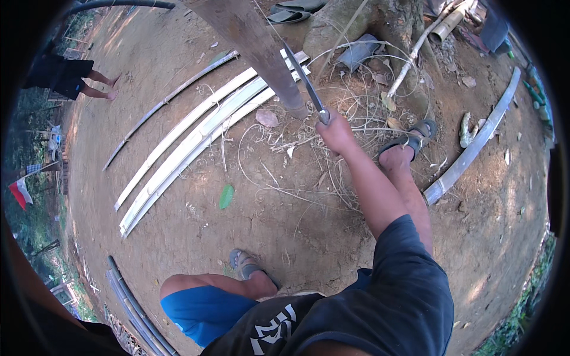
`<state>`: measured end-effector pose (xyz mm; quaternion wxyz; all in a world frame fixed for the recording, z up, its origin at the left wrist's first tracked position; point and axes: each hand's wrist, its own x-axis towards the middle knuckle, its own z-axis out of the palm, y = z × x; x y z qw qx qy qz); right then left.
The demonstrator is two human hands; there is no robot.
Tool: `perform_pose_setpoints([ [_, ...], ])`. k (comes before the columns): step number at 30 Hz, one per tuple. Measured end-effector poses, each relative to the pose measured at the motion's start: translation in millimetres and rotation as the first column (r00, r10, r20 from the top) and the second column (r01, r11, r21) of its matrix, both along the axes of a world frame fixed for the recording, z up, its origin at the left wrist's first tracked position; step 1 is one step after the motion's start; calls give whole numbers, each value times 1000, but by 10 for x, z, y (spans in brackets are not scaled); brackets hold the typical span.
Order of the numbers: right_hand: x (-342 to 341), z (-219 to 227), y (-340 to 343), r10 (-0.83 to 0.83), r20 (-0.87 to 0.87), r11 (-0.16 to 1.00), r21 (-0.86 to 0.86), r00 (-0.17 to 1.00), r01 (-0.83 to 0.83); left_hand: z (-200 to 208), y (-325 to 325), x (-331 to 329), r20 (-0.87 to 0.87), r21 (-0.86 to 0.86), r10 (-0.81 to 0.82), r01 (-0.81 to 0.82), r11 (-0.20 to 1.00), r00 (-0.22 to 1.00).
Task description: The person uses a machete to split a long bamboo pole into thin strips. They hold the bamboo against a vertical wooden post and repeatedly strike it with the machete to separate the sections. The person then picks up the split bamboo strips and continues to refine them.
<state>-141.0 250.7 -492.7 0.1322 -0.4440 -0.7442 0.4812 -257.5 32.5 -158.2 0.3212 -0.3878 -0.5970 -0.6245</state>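
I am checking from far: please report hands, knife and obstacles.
Right hand grips knife; left hand not in view. Knife beside brown strip, contact unclear. Shavings on ground.

Brown dirt ground [184,252]: pale split strips [205,129], curly shavings [289,146], green leaf [226,196], long grey pole [478,146] at right

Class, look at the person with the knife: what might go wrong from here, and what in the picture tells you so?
1. The knife in the right hand appears close alongside the long brown piece; it might glance off or bite too deep.
2. Thin shavings litter the ground near the right sandal, so a step could snag.
3. That sandal is open, so a dropped blade might cut the foot.
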Motion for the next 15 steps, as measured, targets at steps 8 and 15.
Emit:
perform_pose_setpoints([
  [8, 8, -688, -230, -45, 59, 999, -8, 997, 45, -36, -74, 6, 8, 12, 28, -28, 1000, 1000],
  [15, 329, -1475, -141, 249, 628, 966, -108, 737, -235, 15, 17, -121, 18, 28, -2, 2, 1000, 1000],
])
